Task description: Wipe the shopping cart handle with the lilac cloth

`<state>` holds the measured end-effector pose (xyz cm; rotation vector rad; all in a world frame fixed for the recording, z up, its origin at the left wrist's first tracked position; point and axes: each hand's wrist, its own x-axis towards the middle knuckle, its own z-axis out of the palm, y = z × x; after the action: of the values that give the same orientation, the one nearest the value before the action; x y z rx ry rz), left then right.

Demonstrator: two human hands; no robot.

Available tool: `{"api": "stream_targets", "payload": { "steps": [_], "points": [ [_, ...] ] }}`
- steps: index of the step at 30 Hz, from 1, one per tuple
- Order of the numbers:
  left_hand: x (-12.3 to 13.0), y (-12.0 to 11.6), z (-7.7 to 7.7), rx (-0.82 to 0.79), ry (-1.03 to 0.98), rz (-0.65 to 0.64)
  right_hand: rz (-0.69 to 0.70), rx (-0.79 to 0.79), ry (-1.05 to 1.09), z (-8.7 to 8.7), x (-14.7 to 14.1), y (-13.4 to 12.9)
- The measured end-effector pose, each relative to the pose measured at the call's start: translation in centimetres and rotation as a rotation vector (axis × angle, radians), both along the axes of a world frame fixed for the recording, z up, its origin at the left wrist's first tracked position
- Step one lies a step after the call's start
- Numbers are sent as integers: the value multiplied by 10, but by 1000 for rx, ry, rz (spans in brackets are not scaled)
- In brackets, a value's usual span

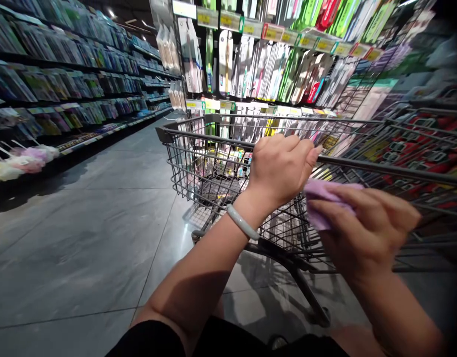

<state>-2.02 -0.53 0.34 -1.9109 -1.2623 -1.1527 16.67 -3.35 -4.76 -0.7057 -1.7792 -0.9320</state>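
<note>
My left hand (282, 166) is wrapped round the top rail of a dark wire shopping cart (209, 171). A pale bangle (242, 222) circles that wrist. To the right and a little lower, my right hand (373, 228) pinches a folded light purple cloth (327, 203) between thumb and fingers. The cloth hangs just below the rail; whether it touches the cart I cannot tell. Through the wire mesh, some of the basket's inside shows, partly hidden behind my left hand and forearm.
A display rack (258, 69) of packaged toothbrushes rises just beyond the cart. Long stocked shelves (65, 84) line the left side, with puffy pastel items (26, 161) hanging low. Grey tiled floor (90, 233) runs down the aisle. Red and black goods (418, 153) fill the right side.
</note>
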Motion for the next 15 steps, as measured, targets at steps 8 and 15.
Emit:
{"api": "stream_targets", "payload": {
  "steps": [8, 15],
  "points": [
    [-19, -4, 10, -14, -12, -35, 26, -19, 91, 44, -19, 4],
    [-67, 1, 13, -119, -95, 159, -10, -22, -51, 20, -61, 3]
  ]
}}
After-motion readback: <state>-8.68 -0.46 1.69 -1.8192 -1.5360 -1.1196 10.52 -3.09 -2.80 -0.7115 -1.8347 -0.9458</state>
